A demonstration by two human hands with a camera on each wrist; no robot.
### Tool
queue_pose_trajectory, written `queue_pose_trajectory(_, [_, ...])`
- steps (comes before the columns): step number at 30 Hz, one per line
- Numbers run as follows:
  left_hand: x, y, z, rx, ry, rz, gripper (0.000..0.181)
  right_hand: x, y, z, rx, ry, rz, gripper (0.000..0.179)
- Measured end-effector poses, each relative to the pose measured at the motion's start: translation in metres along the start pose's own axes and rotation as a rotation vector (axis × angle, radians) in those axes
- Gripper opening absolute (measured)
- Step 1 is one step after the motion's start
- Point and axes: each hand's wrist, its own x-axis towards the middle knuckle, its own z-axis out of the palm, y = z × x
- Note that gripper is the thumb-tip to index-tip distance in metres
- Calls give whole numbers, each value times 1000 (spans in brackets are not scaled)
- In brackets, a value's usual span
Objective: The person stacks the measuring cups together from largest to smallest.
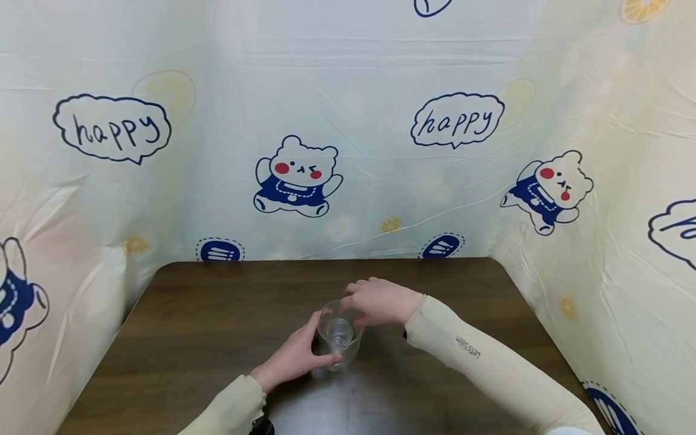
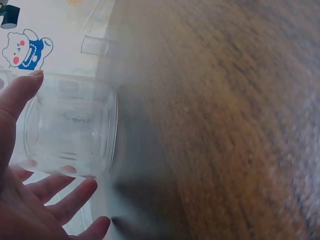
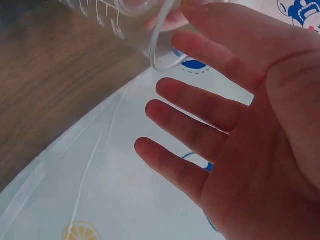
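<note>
Visibly transparent beaker (image 1: 350,349), round-mouthed, upright

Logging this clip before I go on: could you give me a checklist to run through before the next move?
1. Beaker upright on the table: ok.
2. Left hand steadying the beaker: ok, thumb and fingers on opposite sides.
3. Smaller clear vessel inside the beaker: ok.
4. Right hand well away from the beaker's mouth: not ok, fingers right beside the rim.
5. Liquid in either vessel: cannot tell; clear glass hides it.
</note>
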Motion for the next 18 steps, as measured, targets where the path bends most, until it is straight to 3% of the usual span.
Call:
queue_pose_trajectory(9, [0, 0, 1, 16, 9, 12, 103, -17, 13, -9, 67, 43, 21, 29])
queue_pose_trajectory(18, [1, -1, 0, 13, 7, 11, 105, -30, 26, -2, 82, 48, 58, 30])
